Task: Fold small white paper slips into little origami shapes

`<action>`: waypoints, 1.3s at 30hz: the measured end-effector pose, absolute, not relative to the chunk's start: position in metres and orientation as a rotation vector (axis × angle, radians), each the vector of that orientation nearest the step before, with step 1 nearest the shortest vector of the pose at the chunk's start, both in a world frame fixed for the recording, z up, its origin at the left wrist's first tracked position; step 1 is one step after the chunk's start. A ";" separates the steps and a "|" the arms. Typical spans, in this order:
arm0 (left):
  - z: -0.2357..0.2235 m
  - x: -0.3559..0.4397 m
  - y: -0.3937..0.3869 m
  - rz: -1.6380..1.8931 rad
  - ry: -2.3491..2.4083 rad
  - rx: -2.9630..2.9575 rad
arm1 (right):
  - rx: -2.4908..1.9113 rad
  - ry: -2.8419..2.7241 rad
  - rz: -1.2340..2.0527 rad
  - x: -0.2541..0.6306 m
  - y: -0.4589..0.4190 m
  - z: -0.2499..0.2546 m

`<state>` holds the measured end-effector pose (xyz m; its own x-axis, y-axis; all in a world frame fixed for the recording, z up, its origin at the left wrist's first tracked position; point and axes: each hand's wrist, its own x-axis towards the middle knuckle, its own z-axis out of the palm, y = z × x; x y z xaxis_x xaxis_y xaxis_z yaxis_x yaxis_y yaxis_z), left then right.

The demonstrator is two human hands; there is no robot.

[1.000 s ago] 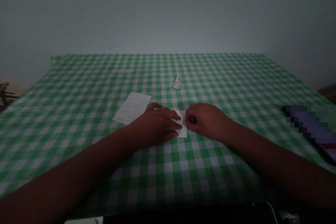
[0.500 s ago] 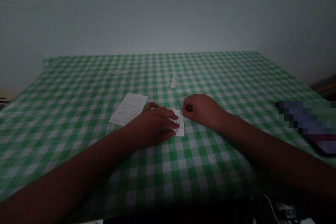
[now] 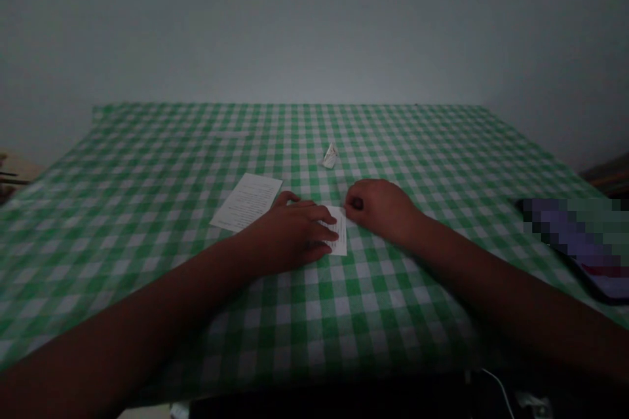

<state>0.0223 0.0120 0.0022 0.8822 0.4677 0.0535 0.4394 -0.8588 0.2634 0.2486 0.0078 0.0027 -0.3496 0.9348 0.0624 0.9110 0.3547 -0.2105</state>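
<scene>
My left hand (image 3: 299, 234) lies with its fingers spread over a small white printed sheet (image 3: 339, 247), holding it down on the tablecloth. Most of this sheet is hidden under the hand; its right part shows. At the sheet's upper right corner, my right hand (image 3: 381, 205) is closed, thumb and fingers curled together. Whatever its fingertips may pinch is too small to make out. A larger white sheet with printed lines (image 3: 249, 200) lies tilted to the left, partly behind my left hand.
A small crumpled whitish wrapper or scrap (image 3: 330, 156) rests beyond my hands. On the right lies a dark-edged, purplish flat object (image 3: 565, 236), partly blurred out. The green-and-white checked tablecloth (image 3: 314, 321) runs back to a grey wall (image 3: 314, 26).
The view has shifted slightly. Both hands keep nearly the same places at the small sheet, the left spread and the right closed.
</scene>
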 end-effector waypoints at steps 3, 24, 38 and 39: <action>0.002 0.023 0.011 0.177 0.697 2.803 | -1.635 -2.537 0.175 0.247 0.000 0.004; 0.002 0.023 0.010 0.162 0.717 2.791 | -1.610 -2.628 0.261 0.241 -0.013 0.012; 0.001 0.023 0.012 0.202 0.682 2.778 | -1.596 -2.617 0.334 0.240 -0.022 0.012; 0.001 0.023 0.011 0.206 0.685 2.784 | -1.614 -2.598 0.307 0.241 -0.021 0.012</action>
<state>0.0234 0.0115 0.0010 0.8783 0.4724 0.0736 0.4345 -0.8528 0.2896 0.2407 -0.0212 0.0120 -0.4468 0.8934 -0.0477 0.8799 0.4291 -0.2042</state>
